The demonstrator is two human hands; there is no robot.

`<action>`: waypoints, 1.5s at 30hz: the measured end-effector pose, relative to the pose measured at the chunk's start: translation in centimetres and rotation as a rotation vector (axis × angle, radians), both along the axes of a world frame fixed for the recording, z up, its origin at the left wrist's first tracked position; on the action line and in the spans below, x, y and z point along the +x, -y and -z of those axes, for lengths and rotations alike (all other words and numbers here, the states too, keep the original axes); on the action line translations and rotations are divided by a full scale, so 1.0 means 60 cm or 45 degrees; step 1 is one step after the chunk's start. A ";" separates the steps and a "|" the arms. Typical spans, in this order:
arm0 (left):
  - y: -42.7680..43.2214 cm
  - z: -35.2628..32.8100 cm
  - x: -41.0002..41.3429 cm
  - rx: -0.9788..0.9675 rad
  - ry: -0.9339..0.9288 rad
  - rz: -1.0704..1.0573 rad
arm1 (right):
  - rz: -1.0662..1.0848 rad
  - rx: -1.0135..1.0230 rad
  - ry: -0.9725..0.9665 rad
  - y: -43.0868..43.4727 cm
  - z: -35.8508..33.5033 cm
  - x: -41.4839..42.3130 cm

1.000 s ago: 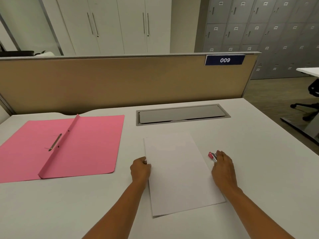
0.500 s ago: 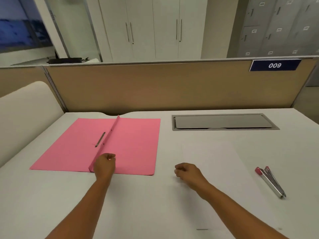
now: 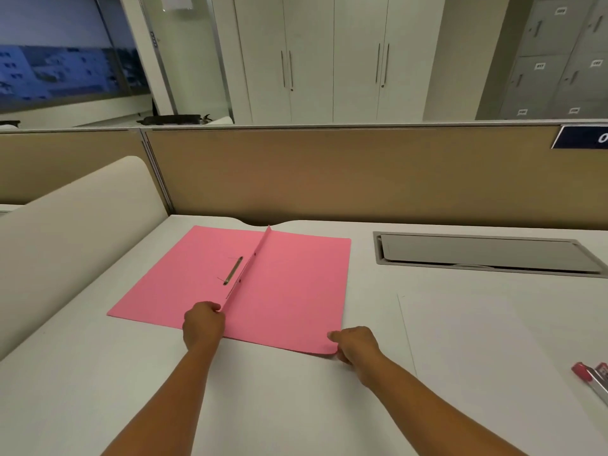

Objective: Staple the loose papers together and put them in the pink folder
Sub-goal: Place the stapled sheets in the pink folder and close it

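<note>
The pink folder [image 3: 289, 284] lies open and flat on the white desk, its metal fastener [image 3: 233, 270] showing left of the raised spine. My left hand [image 3: 203, 324] pinches the near end of the spine. My right hand [image 3: 353, 344] grips the folder's near right corner. The white papers [image 3: 493, 343] lie flat to the right, touched by neither hand. The stapler [image 3: 592, 378], silver with a red tip, rests at the right edge of view, partly cut off.
A grey cable hatch [image 3: 487, 255] is set into the desk behind the papers. A tan partition [image 3: 329, 172] closes off the back, and a cream rounded panel [image 3: 75, 232] borders the desk on the left.
Both hands left the papers and stapler and moved left. My left hand closed on the folder's spine; my right hand travelled from the papers to the folder's near right corner. My view swung left.
</note>
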State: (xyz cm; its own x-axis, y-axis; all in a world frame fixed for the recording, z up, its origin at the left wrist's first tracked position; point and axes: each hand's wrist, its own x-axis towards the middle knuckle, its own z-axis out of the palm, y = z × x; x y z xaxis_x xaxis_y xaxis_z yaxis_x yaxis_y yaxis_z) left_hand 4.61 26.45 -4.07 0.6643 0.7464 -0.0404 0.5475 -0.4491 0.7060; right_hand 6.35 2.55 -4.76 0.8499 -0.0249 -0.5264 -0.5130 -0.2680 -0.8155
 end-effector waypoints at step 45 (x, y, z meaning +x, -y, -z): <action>0.368 0.040 -0.144 0.165 0.148 0.856 | 0.135 -0.969 0.328 0.465 0.002 -0.176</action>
